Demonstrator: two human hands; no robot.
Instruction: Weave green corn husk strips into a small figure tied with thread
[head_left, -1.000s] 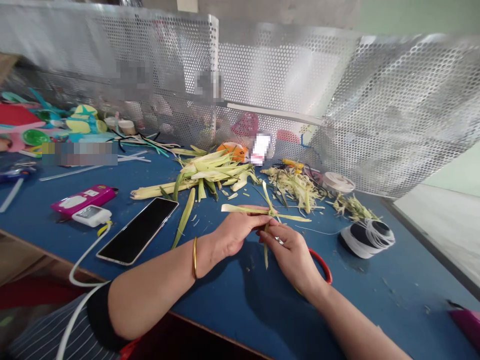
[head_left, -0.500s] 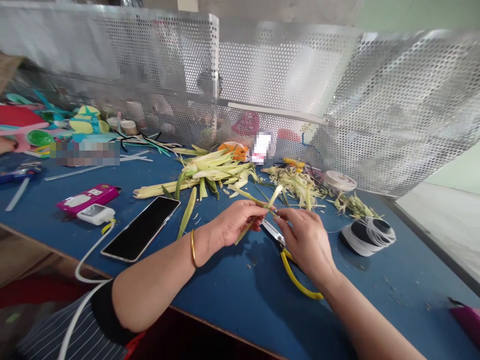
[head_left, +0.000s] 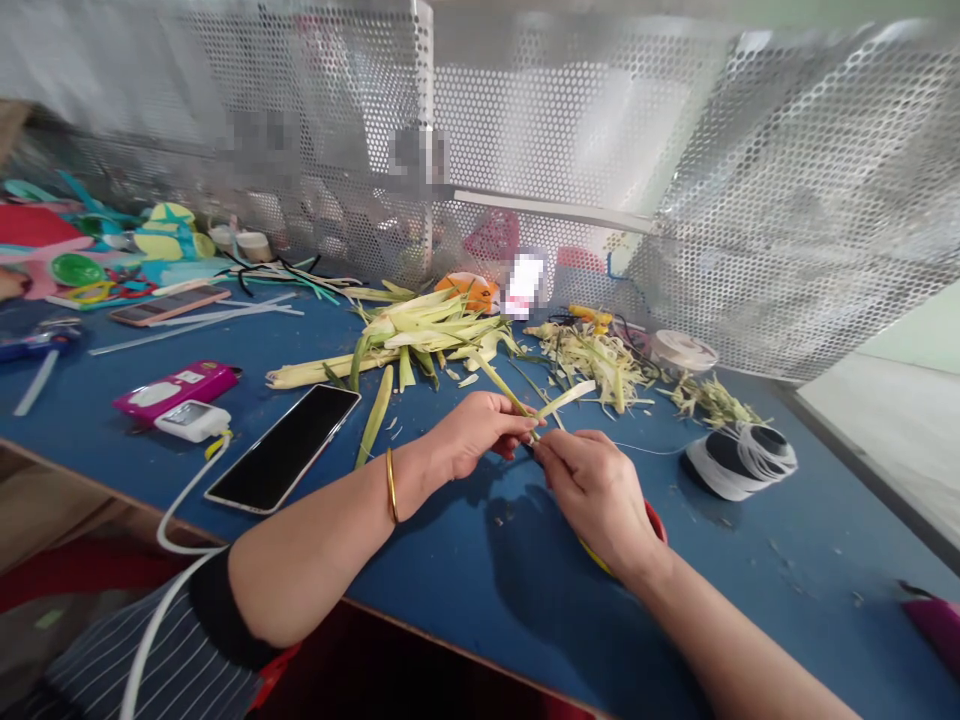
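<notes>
A broad blue desk (head_left: 465,575) spans the frame, bearing a loose heap of pale green husk-like leaves (head_left: 420,335) at upper centre. At centre, the left hand (head_left: 480,435) and right hand (head_left: 600,485) pinch a crossing together. The right now covers most of the red-and-yellow-handled scissors (head_left: 657,520), plainly bared a moment ago; the thin yellow-green leaf strip (head_left: 566,397) between the fingertips leans farther right, apparently being folded, not cut.

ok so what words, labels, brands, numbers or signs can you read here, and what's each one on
No text can be read.
Magenta rectangular case: marks too small to read.
Small white plastic block beside it: nothing legible.
Bright white upright screen at the back: too blurred to read.
</notes>
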